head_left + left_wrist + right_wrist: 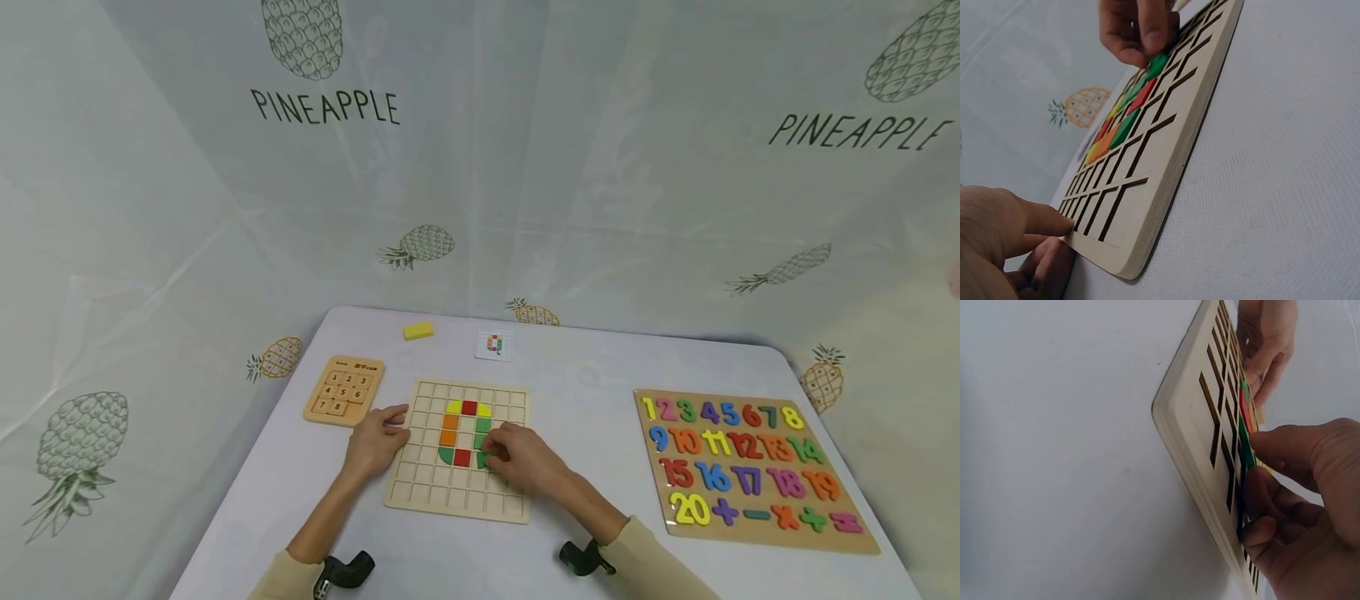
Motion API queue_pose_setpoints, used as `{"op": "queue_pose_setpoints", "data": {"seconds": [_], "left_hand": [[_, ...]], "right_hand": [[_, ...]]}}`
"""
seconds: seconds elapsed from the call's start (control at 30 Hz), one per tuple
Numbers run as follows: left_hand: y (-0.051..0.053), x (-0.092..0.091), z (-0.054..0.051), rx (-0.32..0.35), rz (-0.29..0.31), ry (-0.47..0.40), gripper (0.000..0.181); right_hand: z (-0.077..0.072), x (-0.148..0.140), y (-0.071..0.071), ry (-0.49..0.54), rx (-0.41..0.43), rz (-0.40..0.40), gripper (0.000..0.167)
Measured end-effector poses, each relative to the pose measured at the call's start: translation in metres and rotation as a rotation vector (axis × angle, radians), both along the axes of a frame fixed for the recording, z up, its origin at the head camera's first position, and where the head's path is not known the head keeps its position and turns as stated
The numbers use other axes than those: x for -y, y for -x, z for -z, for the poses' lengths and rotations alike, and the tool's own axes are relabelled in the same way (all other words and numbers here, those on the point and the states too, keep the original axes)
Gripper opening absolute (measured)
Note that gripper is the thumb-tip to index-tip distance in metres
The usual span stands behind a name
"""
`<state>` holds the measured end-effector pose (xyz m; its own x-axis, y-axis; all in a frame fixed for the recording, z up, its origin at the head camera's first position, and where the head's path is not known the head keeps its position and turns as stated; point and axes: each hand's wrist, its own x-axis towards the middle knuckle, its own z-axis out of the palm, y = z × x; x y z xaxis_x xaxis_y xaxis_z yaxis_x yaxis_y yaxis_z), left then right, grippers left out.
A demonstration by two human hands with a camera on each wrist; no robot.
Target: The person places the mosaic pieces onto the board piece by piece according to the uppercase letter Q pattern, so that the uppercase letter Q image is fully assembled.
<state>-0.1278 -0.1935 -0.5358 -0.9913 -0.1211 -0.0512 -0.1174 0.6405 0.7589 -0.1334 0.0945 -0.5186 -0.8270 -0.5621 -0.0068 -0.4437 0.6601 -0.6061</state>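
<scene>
A wooden grid board (420, 492) lies on the white table, with red, orange, yellow and green tiles in a ring in its cells. My left hand (375, 442) rests at the board's left edge, its fingertips touching the rim in the left wrist view. Over the right part of the board, my right hand (528, 458) pinches a green tile (1157, 65) at the ring's lower right corner. That tile's far side is partly hidden by the fingers. Beside it sits a red tile (462, 458); an orange tile (448, 437) lies on the ring's left side.
A small pattern card (493, 345) and a yellow block (417, 331) lie behind the board. To the left is a wooden number board (345, 390). A tray of coloured numbers (757, 467) lies at right. Patterned cloth (480, 167) hangs behind the table.
</scene>
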Motion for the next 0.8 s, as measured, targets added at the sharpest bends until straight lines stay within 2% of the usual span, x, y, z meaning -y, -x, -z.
{"op": "queue_pose_setpoints", "data": {"seconds": [0.13,0.53,0.8], "left_hand": [[0.001,0.001,0.000,-0.002,0.003,0.002,0.048],[0.000,0.000,0.000,0.012,-0.001,-0.003,0.048],[-0.001,0.000,0.000,0.010,0.003,-0.002,0.048]], "right_hand": [[0.002,0.001,0.001,-0.018,0.003,-0.034,0.008],[-0.002,0.011,-0.001,-0.038,-0.015,-0.031,0.006],[-0.009,-0.011,0.003,-0.002,0.046,-0.049,0.003]]}}
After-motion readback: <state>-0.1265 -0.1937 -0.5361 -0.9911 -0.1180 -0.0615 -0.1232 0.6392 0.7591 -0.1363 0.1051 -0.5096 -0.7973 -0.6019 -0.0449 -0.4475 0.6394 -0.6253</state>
